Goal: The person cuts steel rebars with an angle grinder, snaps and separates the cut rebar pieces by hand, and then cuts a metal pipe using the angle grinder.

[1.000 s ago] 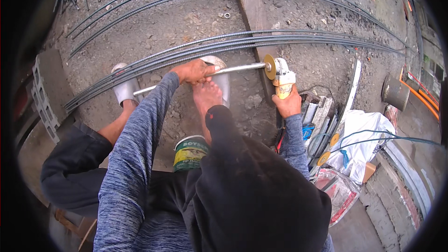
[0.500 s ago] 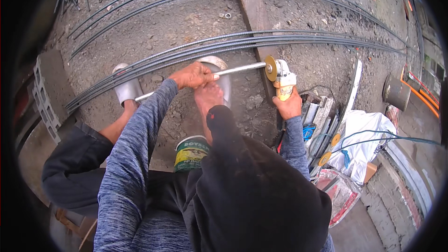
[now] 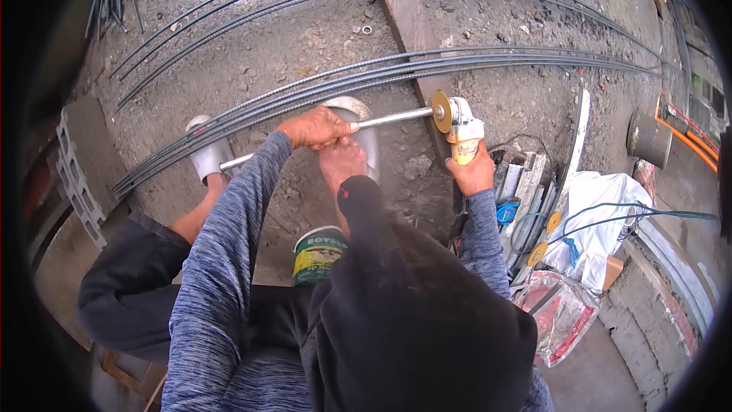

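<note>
My left hand is closed around a silvery metal rod lying crosswise over my feet, its left end near my left shoe. In my right hand is a yellow angle grinder, gripped by its body. The grinder's tan cutting disc stands on edge at the rod's right end; disc and rod look to be touching, though I cannot tell whether the disc cuts into it. Beneath that end lies a long brown beam.
Long steel rebars run across the beam and over my shoes. A green and yellow bucket stands between my legs. To the right lie metal offcuts, a white sack and spare discs. A hollow block sits left.
The view has shifted slightly. Both hands keep their grips, and the disc stays at the rod's end.
</note>
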`<move>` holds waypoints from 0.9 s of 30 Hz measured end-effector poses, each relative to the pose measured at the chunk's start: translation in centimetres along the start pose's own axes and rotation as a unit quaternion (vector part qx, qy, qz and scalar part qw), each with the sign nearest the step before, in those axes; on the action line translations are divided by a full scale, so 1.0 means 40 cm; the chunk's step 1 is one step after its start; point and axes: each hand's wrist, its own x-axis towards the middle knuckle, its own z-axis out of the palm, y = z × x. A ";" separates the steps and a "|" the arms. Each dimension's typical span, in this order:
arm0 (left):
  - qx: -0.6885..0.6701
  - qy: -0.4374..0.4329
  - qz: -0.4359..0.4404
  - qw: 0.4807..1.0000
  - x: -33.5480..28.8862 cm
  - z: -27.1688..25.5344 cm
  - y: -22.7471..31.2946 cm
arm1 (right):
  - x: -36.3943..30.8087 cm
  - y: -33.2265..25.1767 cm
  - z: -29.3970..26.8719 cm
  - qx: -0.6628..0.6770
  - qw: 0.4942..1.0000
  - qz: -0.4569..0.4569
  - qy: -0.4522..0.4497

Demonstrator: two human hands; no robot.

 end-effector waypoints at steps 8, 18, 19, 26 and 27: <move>0.015 0.013 0.005 1.000 -0.003 0.002 0.003 | 0.002 0.006 0.001 0.026 1.000 -0.001 -0.008; -0.005 0.038 0.001 0.999 -0.012 0.011 0.010 | 0.013 -0.005 -0.003 0.012 1.000 0.008 -0.020; -0.006 0.039 0.001 0.999 -0.011 0.011 0.007 | 0.013 -0.005 -0.003 0.013 1.000 0.007 -0.021; 0.018 0.051 0.003 0.999 -0.005 0.011 0.010 | 0.014 -0.014 -0.010 0.017 1.000 0.012 -0.020; 0.019 0.048 -0.001 0.999 -0.008 0.010 0.013 | 0.014 -0.019 -0.010 0.021 1.000 0.009 -0.021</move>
